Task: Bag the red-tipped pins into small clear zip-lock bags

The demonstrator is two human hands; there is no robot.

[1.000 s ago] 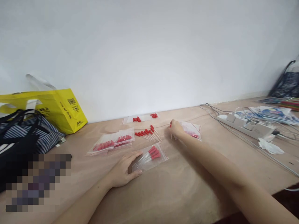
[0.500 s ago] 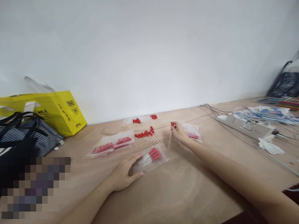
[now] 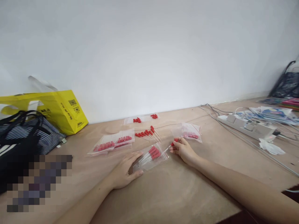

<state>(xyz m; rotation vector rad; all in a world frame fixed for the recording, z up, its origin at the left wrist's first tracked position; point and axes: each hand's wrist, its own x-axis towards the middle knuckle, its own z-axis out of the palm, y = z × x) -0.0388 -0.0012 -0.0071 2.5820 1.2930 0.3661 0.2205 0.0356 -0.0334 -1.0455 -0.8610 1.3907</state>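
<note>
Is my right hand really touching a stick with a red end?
Touching. The head view shows the right hand pinching the red-ended stick near its red end, with the thin shaft poking out.

Bare on Both Sides

I saw a bare left hand [image 3: 123, 170], lower centre, and a bare right hand [image 3: 184, 151], right of centre. The left forearm [image 3: 90, 199], with one tiny spot [image 3: 99, 189], was bare; so was the right forearm [image 3: 233, 185].
</note>
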